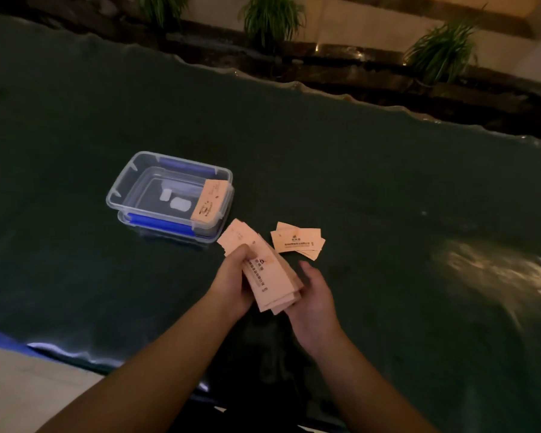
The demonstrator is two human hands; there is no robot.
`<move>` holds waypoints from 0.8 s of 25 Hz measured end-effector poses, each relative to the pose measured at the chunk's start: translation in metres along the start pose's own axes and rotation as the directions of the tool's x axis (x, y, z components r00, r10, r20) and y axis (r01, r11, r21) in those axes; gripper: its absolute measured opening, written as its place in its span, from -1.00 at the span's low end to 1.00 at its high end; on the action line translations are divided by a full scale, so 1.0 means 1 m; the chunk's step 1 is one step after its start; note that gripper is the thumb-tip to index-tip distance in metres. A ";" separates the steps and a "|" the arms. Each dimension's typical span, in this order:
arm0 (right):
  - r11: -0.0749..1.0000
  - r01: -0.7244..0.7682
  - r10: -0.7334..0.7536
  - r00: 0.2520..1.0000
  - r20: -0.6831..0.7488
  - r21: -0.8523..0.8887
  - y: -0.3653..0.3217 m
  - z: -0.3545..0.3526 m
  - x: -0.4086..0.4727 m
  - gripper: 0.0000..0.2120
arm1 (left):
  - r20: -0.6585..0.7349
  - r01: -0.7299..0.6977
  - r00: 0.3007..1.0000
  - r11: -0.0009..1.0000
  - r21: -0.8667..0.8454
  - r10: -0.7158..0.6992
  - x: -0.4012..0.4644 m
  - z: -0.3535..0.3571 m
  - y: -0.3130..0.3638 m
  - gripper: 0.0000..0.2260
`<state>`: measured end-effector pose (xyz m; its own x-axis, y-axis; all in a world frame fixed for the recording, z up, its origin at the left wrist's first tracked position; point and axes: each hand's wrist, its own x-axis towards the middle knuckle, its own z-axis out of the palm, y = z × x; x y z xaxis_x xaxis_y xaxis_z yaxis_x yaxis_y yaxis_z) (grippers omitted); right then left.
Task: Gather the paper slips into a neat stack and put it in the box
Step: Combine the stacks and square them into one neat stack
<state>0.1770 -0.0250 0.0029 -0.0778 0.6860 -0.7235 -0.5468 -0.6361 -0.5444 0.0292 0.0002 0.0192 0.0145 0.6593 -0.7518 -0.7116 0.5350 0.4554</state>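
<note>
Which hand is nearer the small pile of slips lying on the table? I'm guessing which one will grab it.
Right. The right hand sits just below the loose pile, fingertips close to it. The left hand is further left, holding the gathered stack.

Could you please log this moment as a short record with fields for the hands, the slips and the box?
left hand: grips held slips
right hand: supports held slips from below
held slips: fanned, uneven bundle
loose slips: small pile on dark table, right of box
box: clear plastic, blue clips, open
slip on box: lies across its right rim
</note>
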 end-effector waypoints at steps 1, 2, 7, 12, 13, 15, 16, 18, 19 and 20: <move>0.998 0.005 -0.005 1.000 0.008 0.066 -0.001 -0.007 -0.006 -0.62 | 0.012 -0.027 1.000 0.999 -0.045 0.027 0.000 0.005 -0.005 -0.77; 0.995 0.018 -0.020 1.000 0.019 0.095 -0.002 -0.013 -0.011 -0.54 | 0.025 -0.046 0.999 0.996 -0.076 0.048 -0.001 0.010 -0.010 -0.76; 0.992 0.127 -0.127 0.991 0.052 -0.007 -0.013 -0.023 -0.018 -0.24 | 0.080 -0.101 0.991 0.992 -0.079 0.108 -0.010 0.023 -0.037 -0.55; 0.965 0.151 -0.150 0.988 0.017 -0.214 -0.059 -0.029 -0.004 -0.47 | 0.107 -0.026 0.994 0.999 0.046 0.021 -0.013 0.025 -0.023 -0.49; 0.955 0.133 -0.130 0.991 0.029 -0.265 -0.068 -0.028 -0.001 -0.50 | 0.106 0.000 0.994 0.996 0.084 -0.009 -0.011 0.025 -0.015 -0.51; 0.929 0.113 -0.109 0.994 0.033 -0.352 -0.086 -0.024 0.010 -0.55 | 0.099 0.037 0.993 0.980 0.198 -0.057 -0.002 0.029 0.001 -0.55; 0.921 0.111 -0.111 0.994 0.022 -0.375 -0.092 -0.021 0.017 -0.56 | 0.092 0.049 0.993 0.968 0.246 -0.074 0.004 0.033 0.008 -0.56; 0.912 0.102 -0.115 0.993 -0.008 -0.398 -0.104 -0.015 0.030 -0.55 | 0.069 0.062 0.994 0.948 0.311 -0.088 0.019 0.041 0.019 -0.56; 0.908 0.100 -0.121 0.992 -0.026 -0.406 -0.109 -0.011 0.037 -0.53 | 0.050 0.064 0.995 0.935 0.348 -0.086 0.028 0.045 0.024 -0.56; 0.904 0.098 -0.127 0.991 -0.044 -0.417 -0.113 -0.008 0.045 -0.51 | 0.025 0.064 0.996 0.918 0.392 -0.081 0.038 0.049 0.030 -0.56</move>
<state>0.2421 0.0751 0.0281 0.0288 0.7453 -0.6661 -0.1543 -0.6550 -0.7397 0.0434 0.0672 0.0275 0.0894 0.6271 -0.7738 -0.3767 0.7405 0.5566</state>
